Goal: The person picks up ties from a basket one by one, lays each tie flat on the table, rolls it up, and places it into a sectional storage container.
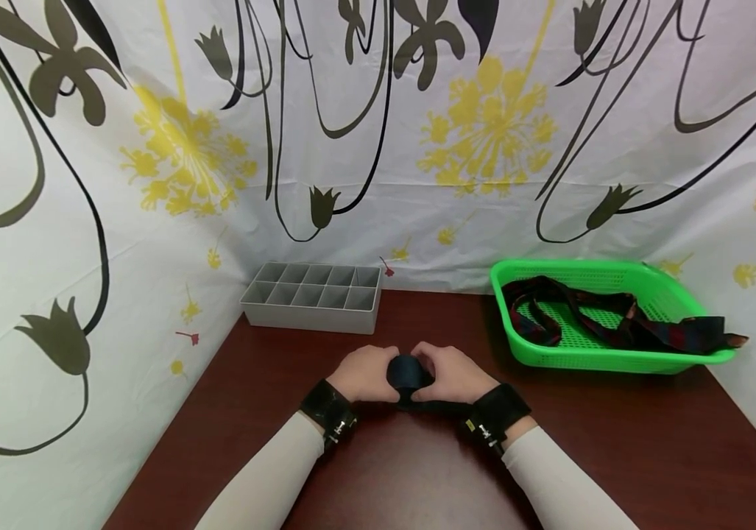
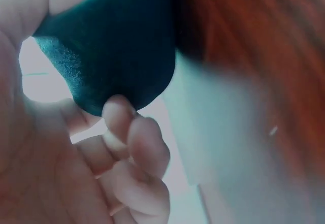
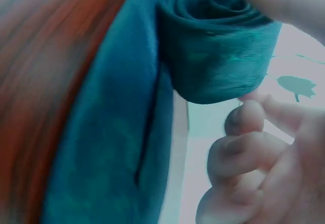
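Note:
A dark teal necktie [image 1: 406, 372], partly wound into a roll, stands on edge near the middle of the table. My left hand [image 1: 367, 374] grips the roll's left side between thumb and fingers. From the other side, my right hand [image 1: 453, 374] holds the same roll with curled fingers. In the right wrist view the spiral layers of the roll [image 3: 218, 61] show on top, and a flat unrolled tail [image 3: 109, 122] runs away from it along the table. The left wrist view shows the roll's smooth outer layer [image 2: 117, 46] against the thumb and fingertips.
Behind my left hand is a grey compartment box [image 1: 311, 318]. A green basket [image 1: 603, 359] at the back right holds dark plaid neckties [image 1: 662, 333], one end hanging over its rim. A patterned sheet [image 1: 364, 162] encloses the brown table [image 1: 411, 471] at the back and sides.

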Tool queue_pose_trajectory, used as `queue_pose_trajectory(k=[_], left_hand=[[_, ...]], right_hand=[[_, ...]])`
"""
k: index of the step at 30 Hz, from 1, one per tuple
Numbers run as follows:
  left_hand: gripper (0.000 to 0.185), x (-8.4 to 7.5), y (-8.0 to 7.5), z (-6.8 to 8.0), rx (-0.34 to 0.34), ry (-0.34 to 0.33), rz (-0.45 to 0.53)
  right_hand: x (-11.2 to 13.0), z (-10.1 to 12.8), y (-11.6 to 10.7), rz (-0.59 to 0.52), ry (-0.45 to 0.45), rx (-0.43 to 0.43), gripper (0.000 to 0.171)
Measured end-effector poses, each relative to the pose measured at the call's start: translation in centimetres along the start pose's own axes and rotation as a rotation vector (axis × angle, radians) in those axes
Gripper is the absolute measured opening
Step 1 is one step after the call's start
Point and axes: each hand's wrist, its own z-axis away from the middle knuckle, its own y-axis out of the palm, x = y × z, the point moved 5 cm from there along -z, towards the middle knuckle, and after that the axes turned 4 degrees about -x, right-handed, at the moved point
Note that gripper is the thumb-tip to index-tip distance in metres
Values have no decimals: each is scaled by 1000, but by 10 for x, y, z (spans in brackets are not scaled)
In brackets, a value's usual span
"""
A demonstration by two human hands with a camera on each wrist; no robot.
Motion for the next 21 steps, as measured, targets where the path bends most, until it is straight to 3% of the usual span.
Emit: queue_pose_trajectory(k=[3, 7, 10, 12, 17, 21], left_hand=[[49, -2, -3, 1, -13, 13, -38], [53, -1, 1, 0, 4, 5, 45], [51, 0, 7, 0, 26, 5, 102], [47, 0, 9, 0, 27, 8, 89], [45, -2, 4, 1, -2, 14, -20], [50, -1, 1, 2, 11, -7, 35]], right_hand=[[2, -1, -1, -9, -25, -14, 42], [-7, -1, 3, 47, 22, 29, 31], [-12, 0, 6, 66, 46, 77, 31], [-11, 1, 6, 53, 44, 84, 36], [4, 0, -1, -3, -13, 12, 52], [6, 0, -3, 46, -12, -30, 37]])
